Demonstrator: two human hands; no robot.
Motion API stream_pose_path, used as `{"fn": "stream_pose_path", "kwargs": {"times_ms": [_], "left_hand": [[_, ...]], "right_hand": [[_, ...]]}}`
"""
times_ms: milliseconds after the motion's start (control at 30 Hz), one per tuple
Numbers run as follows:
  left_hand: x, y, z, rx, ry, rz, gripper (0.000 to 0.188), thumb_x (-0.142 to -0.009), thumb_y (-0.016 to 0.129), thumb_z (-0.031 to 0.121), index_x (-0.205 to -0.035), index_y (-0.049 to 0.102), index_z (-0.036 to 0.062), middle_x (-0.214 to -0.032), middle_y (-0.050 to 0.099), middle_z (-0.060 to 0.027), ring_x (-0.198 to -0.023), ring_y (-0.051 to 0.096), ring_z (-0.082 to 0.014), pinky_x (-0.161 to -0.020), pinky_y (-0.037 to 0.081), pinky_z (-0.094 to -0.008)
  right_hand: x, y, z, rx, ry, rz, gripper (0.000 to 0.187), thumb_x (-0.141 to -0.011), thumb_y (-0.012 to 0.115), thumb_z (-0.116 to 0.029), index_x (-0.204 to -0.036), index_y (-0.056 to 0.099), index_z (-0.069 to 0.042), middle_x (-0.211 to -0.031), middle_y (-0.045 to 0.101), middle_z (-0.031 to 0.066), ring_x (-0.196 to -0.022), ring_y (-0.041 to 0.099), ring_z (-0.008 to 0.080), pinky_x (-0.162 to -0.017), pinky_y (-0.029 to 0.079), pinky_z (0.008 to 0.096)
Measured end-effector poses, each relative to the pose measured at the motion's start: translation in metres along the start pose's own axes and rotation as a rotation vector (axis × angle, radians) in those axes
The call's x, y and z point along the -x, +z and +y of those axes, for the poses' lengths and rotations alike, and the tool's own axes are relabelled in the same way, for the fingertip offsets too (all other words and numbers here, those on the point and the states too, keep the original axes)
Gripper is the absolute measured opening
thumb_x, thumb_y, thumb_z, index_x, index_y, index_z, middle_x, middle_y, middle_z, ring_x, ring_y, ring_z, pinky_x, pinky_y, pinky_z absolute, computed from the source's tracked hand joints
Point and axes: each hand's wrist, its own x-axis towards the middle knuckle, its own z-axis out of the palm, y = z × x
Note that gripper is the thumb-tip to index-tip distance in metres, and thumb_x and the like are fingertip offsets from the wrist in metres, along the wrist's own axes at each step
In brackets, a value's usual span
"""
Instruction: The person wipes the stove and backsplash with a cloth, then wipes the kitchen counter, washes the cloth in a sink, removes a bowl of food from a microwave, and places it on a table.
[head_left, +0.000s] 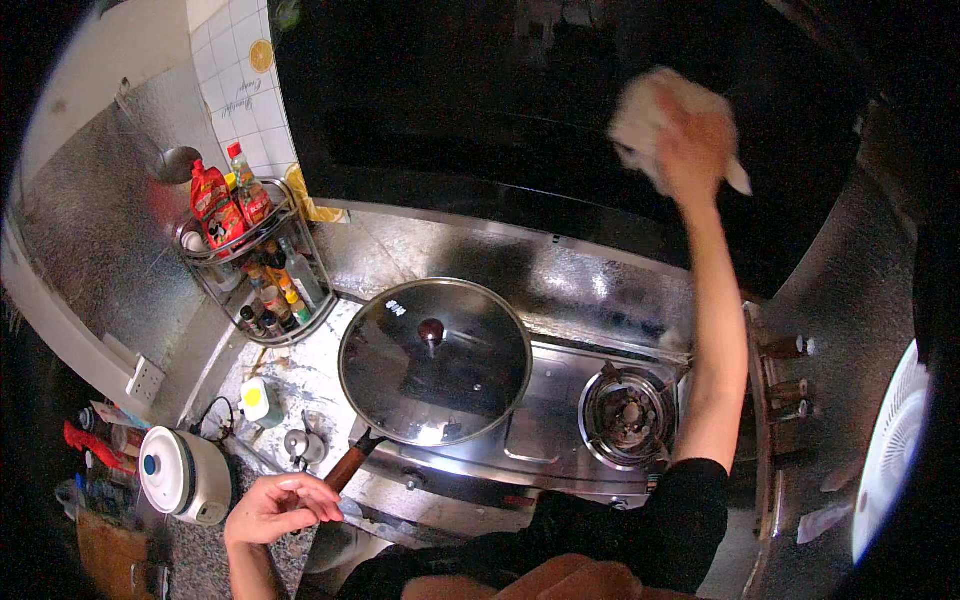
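My right hand [694, 150], arm stretched up and forward, presses a whitish cloth [640, 122] against the glossy black panel [440, 100] above the stove. The cloth bunches under my fingers and is slightly blurred. Low on the left, my left hand [278, 508] hangs with bent fingers and a gap between thumb and forefinger, nothing visible in it. Its fingertips are close to the brown handle [348, 468] of a wide pan, though I cannot tell whether they touch. A glass lid [435, 385] with a dark red knob [431, 331] covers the pan.
The pan sits on the left of a steel gas stove [550, 410]; an uncovered burner [630, 415] is on the right. A two-tier rack [325, 295] of bottles stands in the left corner. Nearer are a white rice cooker [205, 475], a small metal pot [304, 447] and a yellow-marked container [260, 403].
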Motion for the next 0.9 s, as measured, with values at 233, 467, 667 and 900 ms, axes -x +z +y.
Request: {"fn": "stream_pose_path", "kwargs": {"times_ms": [233, 467, 667, 900], "left_hand": [[-0.004, 0.003, -0.001, 0.022, 0.010, -0.090, 0.027, -0.077, 0.056, 0.006, -0.101, 0.050, -0.0057, -0.089, 0.059, -0.0131, -0.081, 0.056, -0.0156, -0.071, 0.044, -0.0242], [0.016, -0.017, -0.023, 0.174, 0.070, 0.002, 0.028, -0.077, 0.056, 0.007, -0.100, 0.050, -0.0072, -0.089, 0.058, -0.0147, -0.081, 0.057, -0.0169, -0.072, 0.045, -0.0250], [0.031, -0.029, -0.032, 0.187, -0.006, 0.133, 0.027, -0.079, 0.054, 0.008, -0.101, 0.049, -0.0067, -0.091, 0.058, -0.0152, -0.082, 0.056, -0.0161, -0.072, 0.044, -0.0245], [0.042, -0.051, -0.051, 0.245, 0.058, 0.215, 0.028, -0.078, 0.056, 0.009, -0.100, 0.050, -0.0060, -0.091, 0.058, -0.0141, -0.083, 0.056, -0.0173, -0.073, 0.043, -0.0256]], "right_hand": [[0.069, 0.063, 0.229, 0.116, 0.403, 0.488, 0.043, -0.081, 0.038, -0.022, -0.120, 0.036, -0.004, -0.122, 0.039, 0.0141, -0.111, 0.037, 0.0267, -0.091, 0.029, 0.0378], [-0.077, -0.014, 0.120, 0.563, 0.590, 0.332, 0.050, -0.081, 0.038, -0.040, -0.113, 0.040, -0.003, -0.116, 0.040, 0.0178, -0.103, 0.041, 0.0318, -0.080, 0.037, 0.0450], [-0.172, 0.043, -0.099, 0.108, 0.261, 0.733, 0.053, -0.081, 0.039, -0.044, -0.117, 0.039, -0.005, -0.118, 0.040, 0.0172, -0.102, 0.040, 0.0356, -0.088, 0.028, 0.0480], [-0.213, -0.007, -0.273, -0.293, 0.002, 0.914, 0.037, -0.071, 0.052, -0.021, -0.104, 0.048, -0.004, -0.098, 0.049, 0.0148, -0.094, 0.043, 0.0325, -0.081, 0.033, 0.0415]]}}
